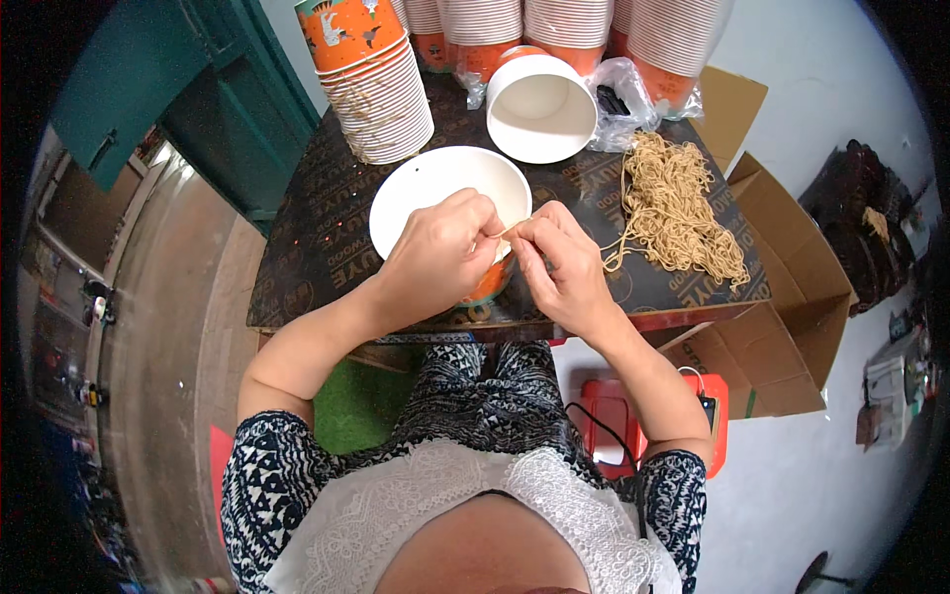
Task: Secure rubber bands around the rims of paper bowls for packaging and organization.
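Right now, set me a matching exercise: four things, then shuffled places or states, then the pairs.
1. Tan cord heap
2. Cardboard box
3. Left hand
4. Leftmost cup stack

A. Curled, close beside the right hand
B. Orange on top, white rims below
C. On the table, right of both hands
D. Past the table's right edge

Pairs: 1-C, 2-D, 3-A, 4-B
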Motion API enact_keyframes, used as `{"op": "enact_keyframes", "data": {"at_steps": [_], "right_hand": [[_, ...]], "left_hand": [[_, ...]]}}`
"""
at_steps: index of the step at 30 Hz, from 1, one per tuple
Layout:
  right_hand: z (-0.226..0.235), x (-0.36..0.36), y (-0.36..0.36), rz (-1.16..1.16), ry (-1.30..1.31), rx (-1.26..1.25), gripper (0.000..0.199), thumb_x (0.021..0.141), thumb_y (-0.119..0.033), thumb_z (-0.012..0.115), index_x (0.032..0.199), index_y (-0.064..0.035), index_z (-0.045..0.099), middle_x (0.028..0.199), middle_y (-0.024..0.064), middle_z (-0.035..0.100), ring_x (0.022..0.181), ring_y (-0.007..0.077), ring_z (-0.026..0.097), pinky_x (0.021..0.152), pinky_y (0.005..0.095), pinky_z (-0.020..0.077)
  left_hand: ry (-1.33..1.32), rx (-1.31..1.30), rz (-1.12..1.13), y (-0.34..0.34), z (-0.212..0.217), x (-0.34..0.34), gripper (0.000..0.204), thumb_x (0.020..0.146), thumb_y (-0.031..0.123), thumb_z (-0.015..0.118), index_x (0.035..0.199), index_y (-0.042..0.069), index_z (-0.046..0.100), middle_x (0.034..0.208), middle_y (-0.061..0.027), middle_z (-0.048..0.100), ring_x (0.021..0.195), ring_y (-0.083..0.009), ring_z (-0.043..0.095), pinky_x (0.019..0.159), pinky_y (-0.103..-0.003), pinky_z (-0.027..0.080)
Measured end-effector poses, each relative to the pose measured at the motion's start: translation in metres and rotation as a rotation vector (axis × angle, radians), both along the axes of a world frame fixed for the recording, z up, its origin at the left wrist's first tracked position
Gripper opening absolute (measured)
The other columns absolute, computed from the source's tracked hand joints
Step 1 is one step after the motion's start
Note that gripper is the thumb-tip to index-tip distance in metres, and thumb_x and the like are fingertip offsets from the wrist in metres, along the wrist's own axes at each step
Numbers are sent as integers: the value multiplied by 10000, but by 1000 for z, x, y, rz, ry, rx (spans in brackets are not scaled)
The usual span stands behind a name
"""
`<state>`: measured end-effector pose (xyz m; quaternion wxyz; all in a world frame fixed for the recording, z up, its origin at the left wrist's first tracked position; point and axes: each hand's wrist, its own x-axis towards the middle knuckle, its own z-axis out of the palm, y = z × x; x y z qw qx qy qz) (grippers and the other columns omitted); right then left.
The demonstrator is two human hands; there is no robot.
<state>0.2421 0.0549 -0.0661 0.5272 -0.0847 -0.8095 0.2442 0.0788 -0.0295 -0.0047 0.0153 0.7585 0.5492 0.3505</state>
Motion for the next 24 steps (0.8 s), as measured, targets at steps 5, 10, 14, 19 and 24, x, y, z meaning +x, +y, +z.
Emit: {"op": "enact_keyframes", "data": {"at_steps": [5, 10, 14, 19, 24], "right_hand": [[0, 4, -4, 45, -20, -157, 127, 870, 23, 595, 992, 29, 630, 824, 144, 553, 727, 280, 583, 651, 357, 473], [7, 5, -11, 64, -59, -282, 140, 867, 19, 597, 1003, 27, 631, 809, 133, 561, 698, 241, 579, 645, 341, 473], [0, 0, -13, 77, -22, -405, 118, 878, -2, 614, 993, 17, 630, 791, 103, 581, 682, 170, 573, 632, 297, 472], [-9, -2, -12, 163, 3, -577, 96, 907, -9, 597, 995, 17, 627, 816, 46, 606, 724, 91, 559, 640, 253, 470], [-8, -1, -13, 300, 85, -784, 116, 918, -10, 585, 1023, 14, 631, 873, 23, 632, 759, 65, 553, 660, 237, 473]], "left_hand": [[-159, -53, -15, -3, -2, 2, 72, 836, -12, 671, 879, -11, 613, 800, -52, 628, 684, -102, 574, 646, -248, 482], [-288, -189, -38, -3, 0, 0, 72, 854, 4, 664, 900, -17, 614, 795, -16, 612, 730, -64, 548, 690, -226, 476], [-301, -294, -6, -3, 5, 0, 61, 867, 14, 655, 900, -14, 613, 803, -6, 607, 750, -58, 542, 707, -222, 473], [-316, -254, -52, -3, 3, -1, 63, 876, 28, 657, 902, -12, 615, 817, -8, 618, 762, -62, 548, 716, -227, 477], [-343, -216, -83, -1, 2, 0, 61, 874, 20, 644, 902, -24, 613, 811, -42, 637, 738, -91, 581, 689, -245, 492]]}}
